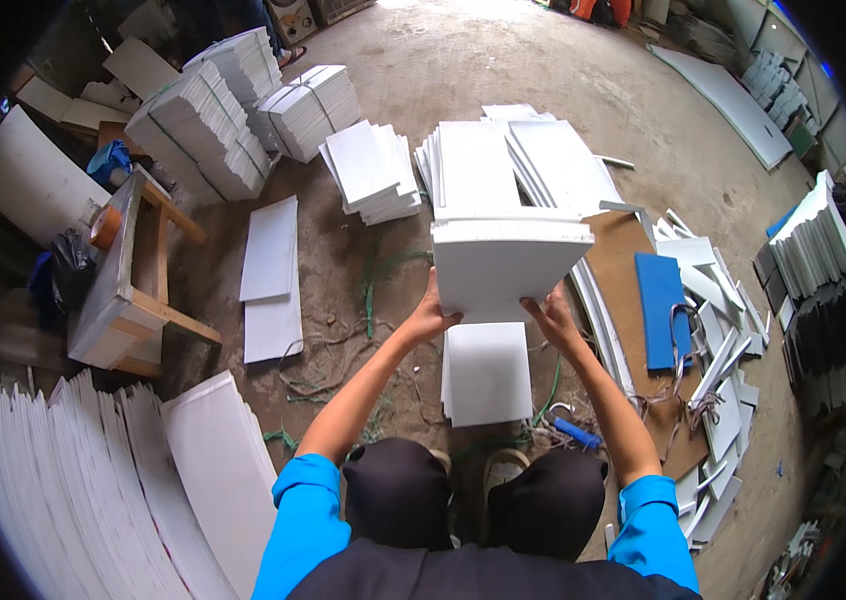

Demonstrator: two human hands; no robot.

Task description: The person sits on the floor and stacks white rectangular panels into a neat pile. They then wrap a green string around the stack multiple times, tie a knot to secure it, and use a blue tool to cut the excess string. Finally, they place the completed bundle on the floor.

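Note:
Between my hands I hold up a stack of white boards (508, 275), its broad grey-white face toward me and its layered edges on top. My left hand (430, 312) grips the lower left side, with the thumb on the near face. At the lower right, my right hand (552, 316) clasps the stack the same way; the fingers behind are hidden on both sides. Below it, on the floor between my feet and the held stack, lies a low pile of white boards (488, 375). Just beyond stand further stacks of white boards (473, 160).
Tied bundles of white boards (198, 130) stand at the far left, near a wooden bench (148, 270) with an orange tape roll (105, 228). White offcuts (728, 330) and a blue board (661, 310) lie at right. Green twine (371, 290) and a blue-handled tool (577, 432) lie on the floor.

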